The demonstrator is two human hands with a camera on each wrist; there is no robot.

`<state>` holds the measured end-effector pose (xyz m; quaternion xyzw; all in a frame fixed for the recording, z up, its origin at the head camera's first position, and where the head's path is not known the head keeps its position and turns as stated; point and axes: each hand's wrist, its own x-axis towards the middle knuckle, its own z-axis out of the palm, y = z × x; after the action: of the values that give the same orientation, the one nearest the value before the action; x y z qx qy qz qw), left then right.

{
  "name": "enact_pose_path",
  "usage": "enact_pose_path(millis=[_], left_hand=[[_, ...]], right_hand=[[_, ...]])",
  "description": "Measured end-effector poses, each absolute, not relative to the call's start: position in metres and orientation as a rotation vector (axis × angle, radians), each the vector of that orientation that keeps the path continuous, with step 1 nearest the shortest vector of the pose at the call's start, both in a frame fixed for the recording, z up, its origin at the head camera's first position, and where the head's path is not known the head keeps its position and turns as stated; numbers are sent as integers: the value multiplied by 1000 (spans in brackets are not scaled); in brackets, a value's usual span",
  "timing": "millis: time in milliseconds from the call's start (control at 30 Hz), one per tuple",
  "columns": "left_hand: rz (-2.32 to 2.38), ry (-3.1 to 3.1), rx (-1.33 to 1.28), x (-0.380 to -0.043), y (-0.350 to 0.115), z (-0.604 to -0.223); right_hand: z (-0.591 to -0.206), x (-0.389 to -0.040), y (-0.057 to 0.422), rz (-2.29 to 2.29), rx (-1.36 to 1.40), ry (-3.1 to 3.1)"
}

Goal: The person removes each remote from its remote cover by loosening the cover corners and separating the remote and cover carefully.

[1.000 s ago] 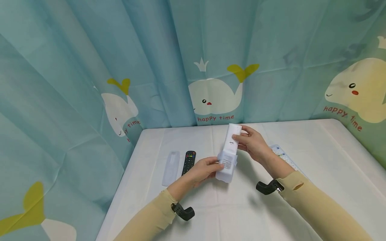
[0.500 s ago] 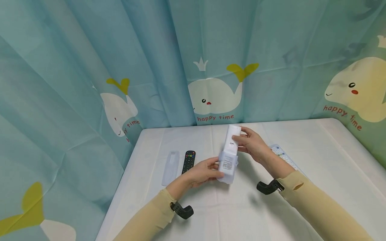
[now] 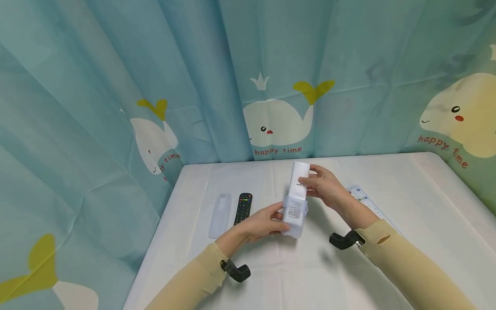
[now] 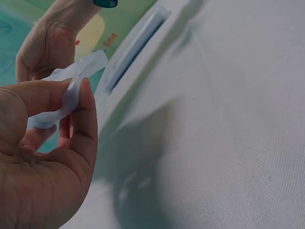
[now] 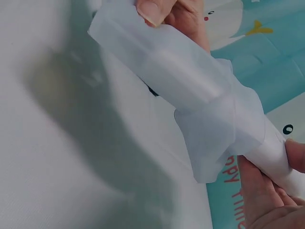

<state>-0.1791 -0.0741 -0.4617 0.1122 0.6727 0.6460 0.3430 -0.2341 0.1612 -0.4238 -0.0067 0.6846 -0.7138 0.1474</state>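
Note:
A white remote control point(image 3: 298, 176) is held tilted above the table, its lower part inside a translucent soft sleeve point(image 3: 295, 219). A printed label shows through the sleeve. My right hand point(image 3: 324, 185) grips the bare upper end of the remote, thumb on the face toward me. Lower down, my left hand point(image 3: 263, 224) pinches the sleeve near its bottom end between thumb and fingers. In the right wrist view the sleeve point(image 5: 190, 76) has a folded-back, flared band around the remote point(image 5: 274, 152). The left wrist view shows the sleeve's edge point(image 4: 71, 98) between thumb and forefinger.
On the white table point(image 3: 310, 275), a black remote point(image 3: 243, 209) lies left of my hands, partly behind the left one. Beside it is a flat translucent sleeve point(image 3: 220, 215). Past my right forearm lies a pale remote point(image 3: 364, 199) with coloured buttons. A whale-print curtain point(image 3: 348, 64) hangs behind.
The remote and sleeve have shifted slightly down and right in the head view. My left thumb has moved lower on the sleeve, while the right hand keeps its grip.

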Motion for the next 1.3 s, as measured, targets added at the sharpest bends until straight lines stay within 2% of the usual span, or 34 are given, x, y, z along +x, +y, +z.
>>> enact_pose_path(millis=[700,1300], left_hand=[[1626,1825,276,-180,-81,-461],[1544,1812,422,-181,-86,-457]], right_hand=[[-426,-233,155,-2037,-34,1980],[-426,-235,157,-2031,-69,1993]])
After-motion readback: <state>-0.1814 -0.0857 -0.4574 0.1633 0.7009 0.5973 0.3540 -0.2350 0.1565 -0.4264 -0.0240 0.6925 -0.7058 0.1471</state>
